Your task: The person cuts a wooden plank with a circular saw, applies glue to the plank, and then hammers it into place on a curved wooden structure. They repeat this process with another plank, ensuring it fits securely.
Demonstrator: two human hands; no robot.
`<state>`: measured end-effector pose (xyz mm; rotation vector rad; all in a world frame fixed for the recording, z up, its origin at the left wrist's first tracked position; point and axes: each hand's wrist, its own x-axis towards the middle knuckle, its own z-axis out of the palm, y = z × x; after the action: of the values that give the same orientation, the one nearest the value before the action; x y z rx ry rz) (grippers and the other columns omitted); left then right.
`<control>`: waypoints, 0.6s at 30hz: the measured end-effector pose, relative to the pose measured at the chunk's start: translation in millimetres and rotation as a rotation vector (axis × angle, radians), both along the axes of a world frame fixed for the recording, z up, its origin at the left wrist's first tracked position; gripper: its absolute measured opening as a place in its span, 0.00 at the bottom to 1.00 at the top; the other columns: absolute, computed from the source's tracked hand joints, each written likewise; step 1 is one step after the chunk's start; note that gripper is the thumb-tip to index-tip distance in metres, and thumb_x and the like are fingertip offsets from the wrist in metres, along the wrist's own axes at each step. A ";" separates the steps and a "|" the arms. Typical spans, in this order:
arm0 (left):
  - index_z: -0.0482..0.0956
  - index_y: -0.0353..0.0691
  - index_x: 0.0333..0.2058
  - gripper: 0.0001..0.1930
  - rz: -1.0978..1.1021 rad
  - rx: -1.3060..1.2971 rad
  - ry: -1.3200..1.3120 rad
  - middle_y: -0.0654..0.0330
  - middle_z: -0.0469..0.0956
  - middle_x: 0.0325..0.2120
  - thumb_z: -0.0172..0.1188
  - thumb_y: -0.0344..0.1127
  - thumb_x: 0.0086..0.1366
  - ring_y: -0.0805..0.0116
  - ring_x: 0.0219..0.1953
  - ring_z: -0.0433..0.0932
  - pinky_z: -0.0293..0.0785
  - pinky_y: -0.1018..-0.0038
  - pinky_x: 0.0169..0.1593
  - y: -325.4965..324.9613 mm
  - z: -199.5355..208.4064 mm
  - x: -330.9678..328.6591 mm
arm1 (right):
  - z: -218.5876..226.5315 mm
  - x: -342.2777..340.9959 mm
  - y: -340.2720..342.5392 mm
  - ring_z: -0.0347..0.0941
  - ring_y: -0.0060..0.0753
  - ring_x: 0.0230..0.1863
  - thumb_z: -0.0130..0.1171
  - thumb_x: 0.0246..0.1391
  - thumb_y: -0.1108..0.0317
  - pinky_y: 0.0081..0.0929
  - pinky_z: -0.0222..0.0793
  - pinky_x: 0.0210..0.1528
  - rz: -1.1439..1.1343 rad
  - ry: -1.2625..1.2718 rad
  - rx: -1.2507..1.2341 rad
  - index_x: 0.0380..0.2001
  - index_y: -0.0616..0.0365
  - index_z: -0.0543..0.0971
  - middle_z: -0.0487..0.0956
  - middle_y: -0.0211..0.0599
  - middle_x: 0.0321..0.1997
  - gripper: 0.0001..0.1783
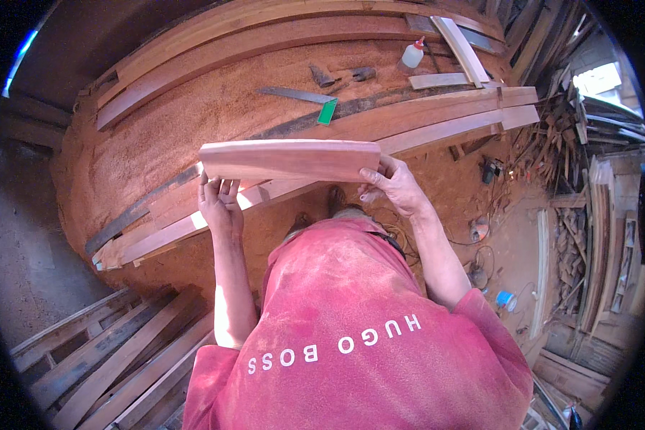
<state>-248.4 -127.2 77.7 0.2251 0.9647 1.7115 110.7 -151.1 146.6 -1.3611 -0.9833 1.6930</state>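
I hold a short reddish wooden board (290, 159) level in front of me, above the edge of a sawdust-covered workbench (193, 122). My left hand (221, 204) supports the board's left end from below, fingers spread against it. My right hand (394, 185) grips the right end, thumb and fingers closed on its lower corner. Long planks (437, 122) lie along the bench just beyond the board.
On the bench lie a handsaw with a green handle (301, 98), a hammer (322, 75), another small tool (363, 72) and a white glue bottle (412, 56). Wood scraps pile up at the right (559, 143). Pallet slats (100, 358) sit lower left. Cables and small items litter the floor (480, 251).
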 end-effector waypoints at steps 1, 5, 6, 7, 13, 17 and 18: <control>0.72 0.31 0.56 0.17 -0.009 0.018 -0.021 0.51 0.78 0.48 0.49 0.34 0.74 0.54 0.53 0.79 0.79 0.55 0.61 -2.1 1.1 -4.3 | 0.0 2.9 4.0 0.81 0.24 0.38 0.70 0.60 0.66 0.28 0.83 0.41 0.049 -0.071 0.104 0.58 0.60 0.78 0.82 0.30 0.45 0.24; 0.71 0.30 0.57 0.23 -0.136 0.054 -0.081 0.48 0.76 0.55 0.53 0.43 0.73 0.53 0.58 0.77 0.75 0.58 0.64 0.3 -13.0 -23.2 | -12.0 19.4 22.2 0.80 0.40 0.49 0.63 0.49 0.84 0.32 0.79 0.51 0.192 -0.599 0.607 0.57 0.51 0.81 0.82 0.37 0.48 0.30; 0.71 0.29 0.57 0.23 -0.168 0.053 -0.058 0.48 0.76 0.55 0.53 0.44 0.73 0.54 0.58 0.76 0.75 0.59 0.64 1.4 -11.7 -23.9 | -19.0 23.6 27.3 0.80 0.45 0.52 0.60 0.46 0.89 0.34 0.78 0.54 0.226 -0.749 0.738 0.57 0.48 0.82 0.82 0.40 0.48 0.34; 0.71 0.32 0.57 0.23 -0.234 -0.015 -0.024 0.48 0.77 0.54 0.60 0.42 0.71 0.57 0.56 0.78 0.75 0.64 0.62 1.1 -23.3 -32.2 | -26.9 26.9 32.1 0.79 0.47 0.54 0.59 0.45 0.89 0.35 0.78 0.55 0.226 -0.806 0.759 0.57 0.46 0.82 0.82 0.42 0.49 0.36; 0.58 0.35 0.71 0.51 -0.697 -0.061 0.812 0.47 0.82 0.49 0.78 0.33 0.52 0.59 0.52 0.81 0.73 0.65 0.60 0.4 -51.4 -33.6 | -87.6 51.4 65.4 0.78 0.49 0.56 0.51 0.51 0.88 0.41 0.77 0.57 0.199 -1.018 0.920 0.57 0.44 0.82 0.81 0.43 0.53 0.34; 0.68 0.34 0.67 0.53 -1.018 -0.033 1.352 0.47 0.81 0.53 0.83 0.44 0.42 0.55 0.56 0.80 0.71 0.62 0.63 6.5 -55.8 -21.9 | -123.9 73.1 88.8 0.78 0.47 0.56 0.50 0.57 0.81 0.40 0.78 0.56 0.342 -1.151 0.956 0.58 0.43 0.81 0.81 0.39 0.53 0.29; 0.71 0.35 0.65 0.51 -1.078 -0.029 1.465 0.48 0.81 0.54 0.83 0.45 0.42 0.54 0.57 0.79 0.71 0.61 0.64 6.3 -59.6 -18.2 | -128.2 75.6 93.0 0.78 0.46 0.56 0.50 0.59 0.79 0.40 0.79 0.56 0.386 -1.214 0.976 0.58 0.43 0.80 0.81 0.38 0.53 0.27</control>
<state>-266.6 -121.0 18.0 1.7603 1.4150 0.3042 186.3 -58.1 18.5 -1.4225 -2.4126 0.1890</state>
